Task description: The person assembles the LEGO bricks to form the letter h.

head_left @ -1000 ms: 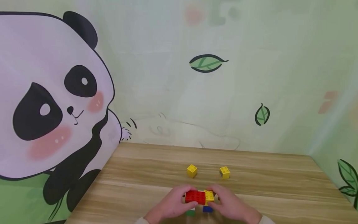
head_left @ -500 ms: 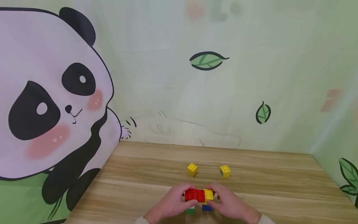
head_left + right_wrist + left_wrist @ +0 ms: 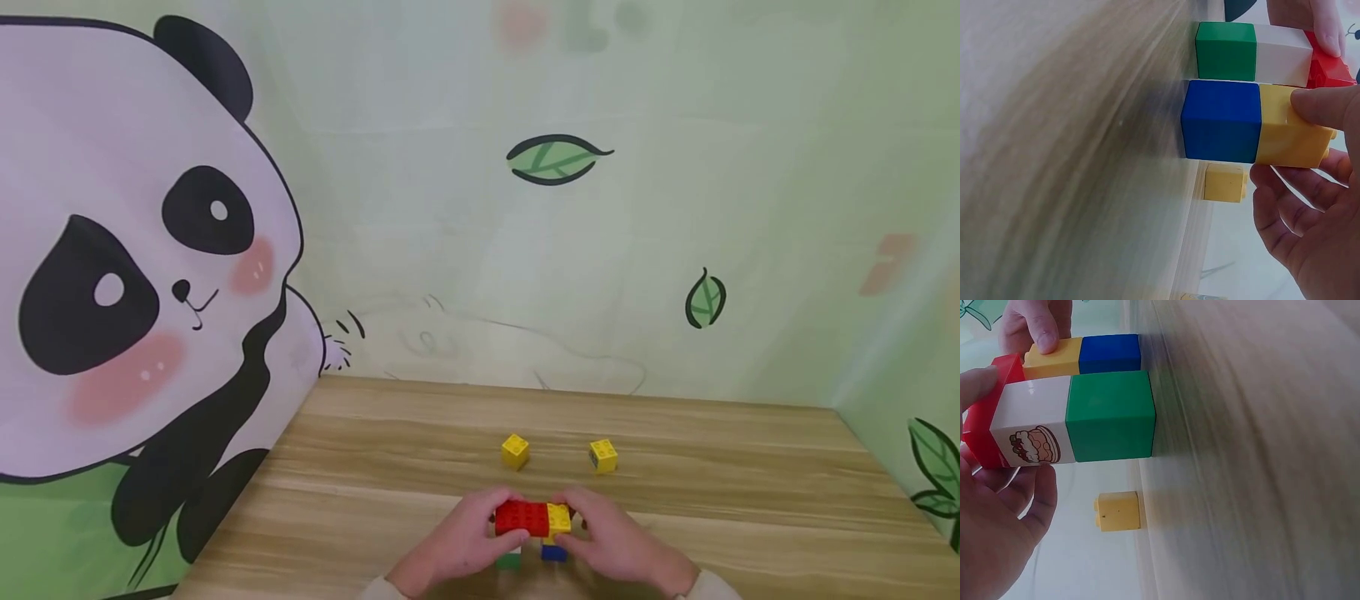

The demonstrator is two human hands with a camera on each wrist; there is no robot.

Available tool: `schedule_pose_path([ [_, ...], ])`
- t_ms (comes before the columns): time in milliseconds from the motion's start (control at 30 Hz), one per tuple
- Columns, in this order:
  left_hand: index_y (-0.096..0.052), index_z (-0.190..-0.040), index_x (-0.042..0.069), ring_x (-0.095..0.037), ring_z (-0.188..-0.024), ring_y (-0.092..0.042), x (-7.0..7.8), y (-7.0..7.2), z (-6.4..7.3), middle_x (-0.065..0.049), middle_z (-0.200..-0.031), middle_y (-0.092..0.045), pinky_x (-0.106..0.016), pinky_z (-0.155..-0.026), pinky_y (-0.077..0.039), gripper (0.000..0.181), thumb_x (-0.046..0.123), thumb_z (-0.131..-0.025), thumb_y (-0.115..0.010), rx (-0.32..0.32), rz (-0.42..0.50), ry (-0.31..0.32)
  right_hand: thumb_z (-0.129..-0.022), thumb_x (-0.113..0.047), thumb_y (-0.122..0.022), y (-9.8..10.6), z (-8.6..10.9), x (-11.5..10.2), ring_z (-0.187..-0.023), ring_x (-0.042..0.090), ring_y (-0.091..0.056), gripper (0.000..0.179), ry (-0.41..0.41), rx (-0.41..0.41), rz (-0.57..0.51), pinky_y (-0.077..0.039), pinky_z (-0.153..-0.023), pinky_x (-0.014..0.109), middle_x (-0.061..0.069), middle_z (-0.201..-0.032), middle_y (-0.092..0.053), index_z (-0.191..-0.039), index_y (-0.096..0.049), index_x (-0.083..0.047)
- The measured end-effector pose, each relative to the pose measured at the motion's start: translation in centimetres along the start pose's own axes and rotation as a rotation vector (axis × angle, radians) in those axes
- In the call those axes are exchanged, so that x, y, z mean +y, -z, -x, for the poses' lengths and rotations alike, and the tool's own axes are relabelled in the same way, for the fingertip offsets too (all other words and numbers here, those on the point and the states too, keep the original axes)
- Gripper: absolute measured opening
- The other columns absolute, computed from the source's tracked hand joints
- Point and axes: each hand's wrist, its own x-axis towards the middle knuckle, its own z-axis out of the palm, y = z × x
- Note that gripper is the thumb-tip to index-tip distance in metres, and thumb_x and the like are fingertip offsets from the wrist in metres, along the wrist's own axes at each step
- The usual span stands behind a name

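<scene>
Two short brick stacks stand close together on the wooden table. One has a green brick (image 3: 1110,415) at the bottom, a white brick (image 3: 1030,403) printed with a dessert picture above it, and a red brick (image 3: 522,517) on top. In the other, a yellow brick (image 3: 558,518) sits on a blue brick (image 3: 1220,122). My left hand (image 3: 476,535) grips the red brick between thumb and fingers. The yellow brick is pinched by my right hand (image 3: 611,537), thumb on its near side. From the head view, the hands and upper bricks partly hide the lower ones.
Farther back on the table (image 3: 405,442) lie two loose yellow bricks, one to the left (image 3: 515,451) and one to the right (image 3: 603,456). Behind is a pale green backdrop (image 3: 420,208) with a panda (image 3: 187,350) at the left.
The head view has shifted slightly, so the table scene sits a little higher in it. Both hands keep the same hold on the red and yellow bricks.
</scene>
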Motion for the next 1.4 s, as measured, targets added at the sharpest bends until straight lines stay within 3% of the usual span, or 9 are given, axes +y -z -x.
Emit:
schedule_pose_path([
  [200,-0.06,-0.116,0.016,-0.003,-0.079,-0.057,0.1,0.2,-0.3,0.011,-0.1,-0.06,-0.02,-0.069,-0.05,0.032,0.033,-0.089,-0.066,0.015,-0.057,-0.051,-0.091,-0.035,-0.062,0.2,-0.3,0.0,-0.093,0.005,-0.052,0.032,0.003,0.002,0.014,-0.05,-0.081,0.033,-0.013,-0.111,-0.056,-0.12,-0.054,-0.024],
  [467,-0.062,-0.11,0.021,-0.003,-0.076,-0.053,0.3,0.1,-0.5,0.015,-0.095,-0.059,-0.02,-0.064,-0.048,0.031,0.041,-0.087,-0.067,0.023,-0.115,-0.051,-0.092,-0.032,-0.063,0.0,-0.5,-0.1,-0.097,0.005,-0.053,0.03,0.027,-0.013,-0.012,-0.049,-0.085,0.034,-0.014,-0.112,-0.056,-0.119,-0.054,-0.024],
  [967,-0.06,-0.115,0.02,-0.003,-0.079,-0.055,0.4,-0.2,-0.6,0.013,-0.1,-0.06,-0.022,-0.067,-0.048,0.034,0.041,-0.09,-0.063,0.039,-0.062,-0.045,-0.093,-0.03,-0.061,-0.2,-0.5,-0.2,-0.097,0.005,-0.053,0.035,0.09,-0.013,-0.021,-0.05,-0.082,0.031,-0.011,-0.114,-0.057,-0.126,-0.053,-0.021],
  [1167,-0.061,-0.118,0.019,-0.002,-0.08,-0.055,0.4,-0.2,-0.8,0.013,-0.102,-0.061,-0.021,-0.069,-0.048,0.033,0.037,-0.09,-0.064,0.031,-0.078,-0.064,-0.091,-0.035,-0.063,-0.1,-0.4,-0.3,-0.092,0.006,-0.052,0.036,0.032,-0.024,-0.063,-0.049,-0.076,0.026,-0.013,-0.109,-0.057,-0.123,-0.054,-0.02],
  [1400,-0.062,-0.111,0.018,-0.003,-0.074,-0.055,0.6,-0.3,-1.1,0.013,-0.091,-0.059,-0.022,-0.063,-0.048,0.027,0.035,-0.089,-0.066,0.007,-0.065,-0.018,-0.09,-0.035,-0.065,-0.1,-0.5,-0.4,-0.088,0.006,-0.052,0.032,0.017,-0.02,-0.085,-0.048,-0.072,0.025,-0.015,-0.101,-0.059,-0.117,-0.059,-0.02],
])
